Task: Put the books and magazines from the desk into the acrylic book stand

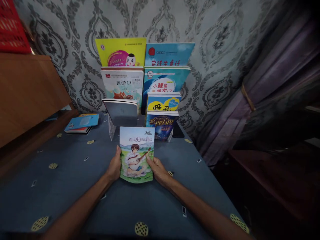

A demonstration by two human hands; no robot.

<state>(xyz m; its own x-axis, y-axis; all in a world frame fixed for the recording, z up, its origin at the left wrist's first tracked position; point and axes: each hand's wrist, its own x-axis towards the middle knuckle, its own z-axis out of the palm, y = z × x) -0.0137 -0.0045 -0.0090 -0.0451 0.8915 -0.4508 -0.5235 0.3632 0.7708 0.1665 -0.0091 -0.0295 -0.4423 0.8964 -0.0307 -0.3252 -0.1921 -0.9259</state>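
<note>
A book with a guitar player on its cover [136, 156] is upright between my hands, its front facing me. My left hand [115, 164] grips its left edge, and my right hand [159, 169] holds the right edge with the thumb on the cover. Just behind it is a tiered stand [111, 128] with several books, among them a yellow-green book [121, 50], a white book [122, 81], a teal book [166, 78] and a dark blue book [162, 126]. The book in my hands hides the stand's lower front.
A small pile of books [82, 123] lies left of the stand on the blue tablecloth [75, 176]. A brown box [27, 93] and a red basket [12, 30] are at the left. A purple curtain [232, 106] hangs at the right.
</note>
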